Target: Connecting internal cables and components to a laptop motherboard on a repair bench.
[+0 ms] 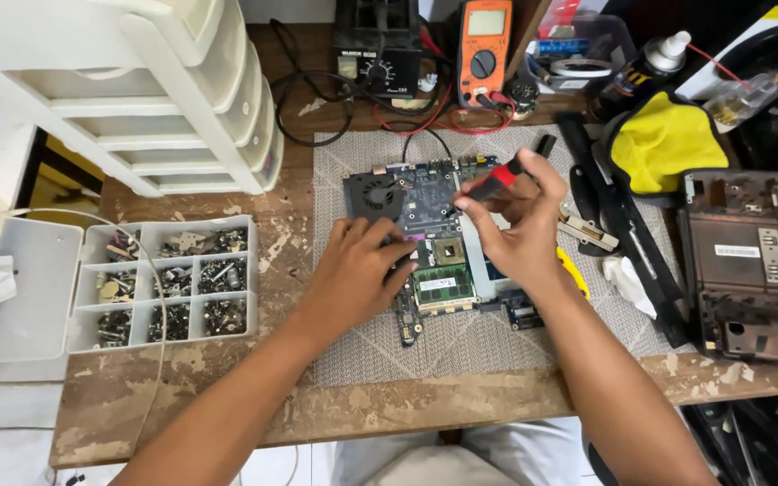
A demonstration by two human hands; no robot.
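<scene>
- left hand (357, 270): palm down on the circuit board (429, 234), fingers close together and bent, their tips pressing the board beside the small square chip (448, 251).
- right hand (517, 220): raised over the board's right half, thumb and fingers pinching a red-and-black screwdriver (495, 183); its handle slants up and to the right, and the tip is hidden behind the fingers.
- circuit board: dark, lying flat in the middle of the grey woven mat (461, 342); a round fan (376, 193) sits at its upper left and a green memory module (443, 286) at its lower edge.
- wooden table (182, 396): worn surface under the mat.
- clear compartment box (166, 281): well to the left of the board, filled with screws and small parts.
- orange multimeter (484, 40): at the far edge, red and black leads beside it.
- yellow cloth (664, 144): to the upper right.
- laptop base shell (751, 261): at the right edge, apart from the mat.
</scene>
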